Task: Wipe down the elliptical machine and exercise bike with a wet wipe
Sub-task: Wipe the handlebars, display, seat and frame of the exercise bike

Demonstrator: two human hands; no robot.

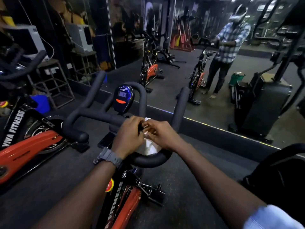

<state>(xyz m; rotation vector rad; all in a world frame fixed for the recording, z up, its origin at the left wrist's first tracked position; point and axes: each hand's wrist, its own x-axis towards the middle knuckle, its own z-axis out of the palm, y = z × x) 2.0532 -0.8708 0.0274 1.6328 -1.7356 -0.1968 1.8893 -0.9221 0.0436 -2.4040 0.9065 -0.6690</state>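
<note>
An orange and black exercise bike (125,200) stands right in front of me, its black handlebar (92,113) and small display console (123,98) at centre. My left hand (127,136), with a grey watch on the wrist, and my right hand (160,134) meet over the handlebar's near loop. Both pinch a white wet wipe (148,147) that hangs down between them onto the bar. A dark elliptical machine (264,103) stands at the right by the mirror.
A second orange bike (24,146) stands close on the left. A wall mirror (189,55) ahead reflects the bikes and a person in a checked shirt. A metal stool (54,83) with a box is at the back left. A dark machine part (280,171) is near my right arm.
</note>
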